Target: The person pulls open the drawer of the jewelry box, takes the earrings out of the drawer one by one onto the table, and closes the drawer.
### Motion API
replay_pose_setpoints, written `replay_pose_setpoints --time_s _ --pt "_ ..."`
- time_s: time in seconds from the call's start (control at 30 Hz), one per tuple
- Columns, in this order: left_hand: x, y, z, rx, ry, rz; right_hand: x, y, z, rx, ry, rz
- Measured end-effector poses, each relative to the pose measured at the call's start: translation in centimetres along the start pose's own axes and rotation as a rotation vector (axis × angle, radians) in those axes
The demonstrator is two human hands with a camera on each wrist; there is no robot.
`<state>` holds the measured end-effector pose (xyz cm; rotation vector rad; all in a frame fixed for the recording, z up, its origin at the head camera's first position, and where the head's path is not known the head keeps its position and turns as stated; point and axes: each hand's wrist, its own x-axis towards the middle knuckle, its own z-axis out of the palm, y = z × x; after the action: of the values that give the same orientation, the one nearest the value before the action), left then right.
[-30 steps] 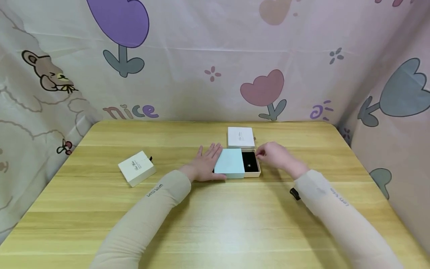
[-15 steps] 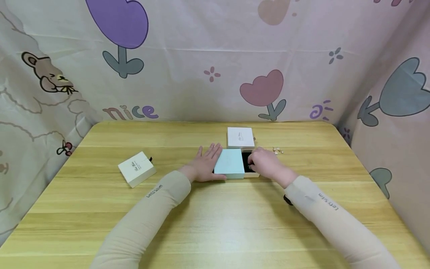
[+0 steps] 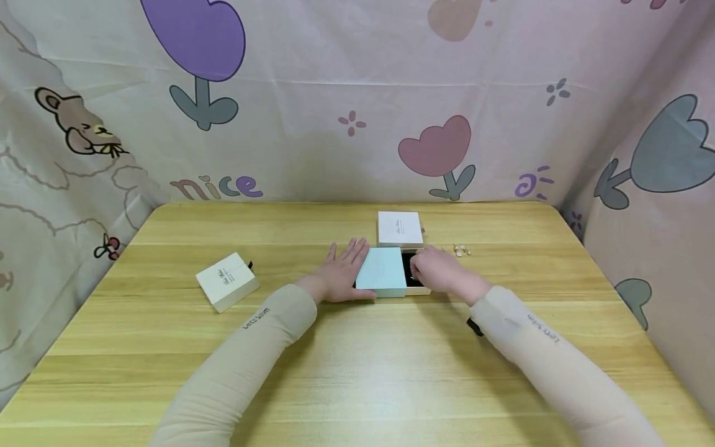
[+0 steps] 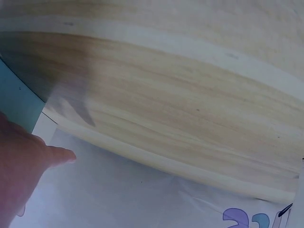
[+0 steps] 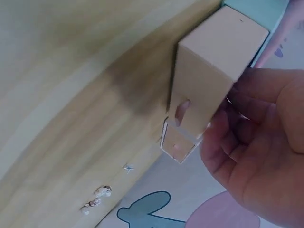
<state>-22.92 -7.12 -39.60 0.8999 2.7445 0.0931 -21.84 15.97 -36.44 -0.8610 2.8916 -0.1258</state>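
Note:
My left hand lies flat with spread fingers against the left side of a light-blue box. From the box's right side a cream drawer with a black lining sticks out. The fingers of my right hand reach into it, curled, and pinch at a tiny star-shaped stud earring, of which only a glint shows. The right wrist view shows the drawer's end with a pull tab, beside the curled fingers. Another small star-shaped piece lies on the table.
Small gold-and-white jewellery pieces lie right of the drawer. A white lettered box stands behind the blue one. Another white box, with a black tab, sits at the left. A patterned cloth hangs behind the wooden table.
My right hand has moved left from the drawer's right edge into the drawer, over the star-shaped earring. The jewellery pieces on the table have come into view. The left hand keeps its place.

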Motion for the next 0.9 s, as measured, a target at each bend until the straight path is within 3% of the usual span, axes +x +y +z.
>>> replay_pose_setpoints --time_s 0.17,0.27,0.6,0.9 --pt "0.0 -0.1 0.2 -0.003 0.003 -0.002 0.3 0.1 -0.8 0.113 -0.091 0.011" --pt "0.0 -0.1 0.3 -0.006 -0.004 -0.005 0.3 0.3 -1.5 0.182 -0.103 0.026" --pt "0.0 -0.2 0.2 -0.015 0.007 -0.004 -0.3 3.5 -3.4 0.17 0.13 0.158" --pt "0.1 -0.2 0.1 -0.01 -0.003 -0.006 -1.0 6.6 -2.7 0.092 0.144 0.289"
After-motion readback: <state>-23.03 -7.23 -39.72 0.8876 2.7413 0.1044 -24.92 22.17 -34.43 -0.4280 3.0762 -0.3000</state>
